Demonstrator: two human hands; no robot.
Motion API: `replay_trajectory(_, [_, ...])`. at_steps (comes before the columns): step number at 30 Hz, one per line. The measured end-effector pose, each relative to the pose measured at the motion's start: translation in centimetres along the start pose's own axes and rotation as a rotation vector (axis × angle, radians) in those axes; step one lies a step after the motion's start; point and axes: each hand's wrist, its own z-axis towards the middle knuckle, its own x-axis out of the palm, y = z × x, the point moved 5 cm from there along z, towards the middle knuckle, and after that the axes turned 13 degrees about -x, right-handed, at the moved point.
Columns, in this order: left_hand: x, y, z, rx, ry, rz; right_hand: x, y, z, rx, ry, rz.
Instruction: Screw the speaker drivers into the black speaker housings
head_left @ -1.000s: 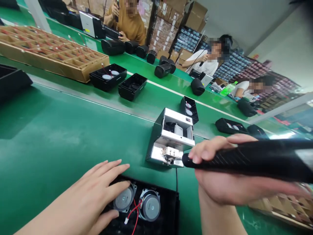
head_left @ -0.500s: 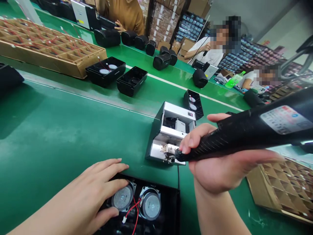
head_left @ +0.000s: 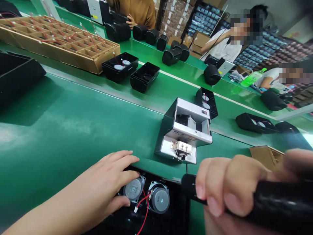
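Note:
Below me a black speaker housing (head_left: pixel 176 199) lies open side up. Inside it are two round speaker drivers, a left one (head_left: pixel 133 188) and a right one (head_left: pixel 160 199), with red wires and a white plug (head_left: pixel 136 209) between them. My left hand (head_left: pixel 107 182) rests over the housing's edge, fingers spread, thumb and forefinger at either side of the left driver. A black electric screwdriver (head_left: pixel 276 199) is gripped in my right hand (head_left: pixel 227 182), its tip end over the housing's right side. Behind the housing stands a silver screw feeder (head_left: pixel 193 130).
A divided cardboard tray (head_left: pixel 97 62) with red wires stands far left; another cardboard tray (head_left: pixel 264 156) sits at right. Several black housings, including one (head_left: pixel 145 76), line the green bench (head_left: pixel 97 124). Across it are co-workers, one in a brown sleeve (head_left: pixel 144 13).
My right hand has come down and toward me from the screw feeder, bringing the electric screwdriver to the housing. My left hand stays at the left driver. The view has shifted slightly.

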Motion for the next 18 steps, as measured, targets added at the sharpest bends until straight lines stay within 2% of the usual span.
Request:
replay_trajectory(4, [-0.1, -0.5, 0.2, -0.010, 0.029, -0.020, 2.5, -2.6, -1.3, 0.045, -0.078, 0.096])
replay_trajectory(7, [-0.3, -0.8, 0.0, 0.003, 0.032, -0.055, 4.0, -4.5, -1.7, 0.060, -0.047, 0.115])
replay_trajectory(10, [-0.4, -0.9, 0.0, -0.015, 0.066, -0.069, 4.3, -5.7, -1.8, 0.077, -0.016, 0.142])
replay_trajectory(15, [-0.5, -0.9, 0.3, -0.051, 0.107, -0.090, 4.1, -6.5, -1.7, 0.045, -0.059, 0.144])
replay_trajectory(18, [-0.6, -1.0, 0.4, -0.059, 0.114, -0.107, 4.3, -6.9, -1.6, 0.086, -0.042, 0.158])
